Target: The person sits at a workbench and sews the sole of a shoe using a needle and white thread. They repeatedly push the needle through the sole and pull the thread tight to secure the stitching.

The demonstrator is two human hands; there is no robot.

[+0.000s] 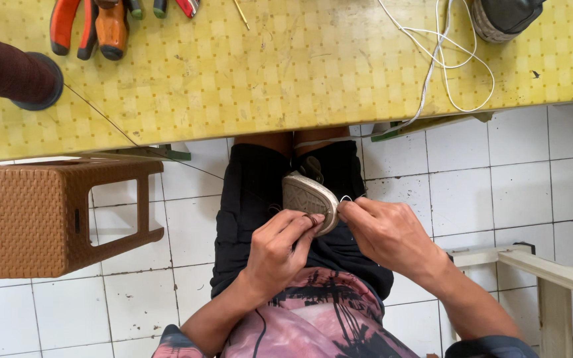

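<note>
A small shoe with a grey-beige sole (306,195) rests sole-up on my lap, over black shorts. My left hand (280,248) pinches the near edge of the sole with thumb and fingers. On the sole's right rim my right hand (386,232) holds a thin white thread (346,198) that forms a small loop there. Any needle is too small to make out. Both hands touch the shoe.
A yellow checked tabletop (300,66) spans the top, with orange-handled pliers (94,26), a dark red thread spool (14,69), a white cord (445,59) and another shoe (505,16). A brown woven stool (48,219) stands left; a pale wooden frame (545,278) stands right.
</note>
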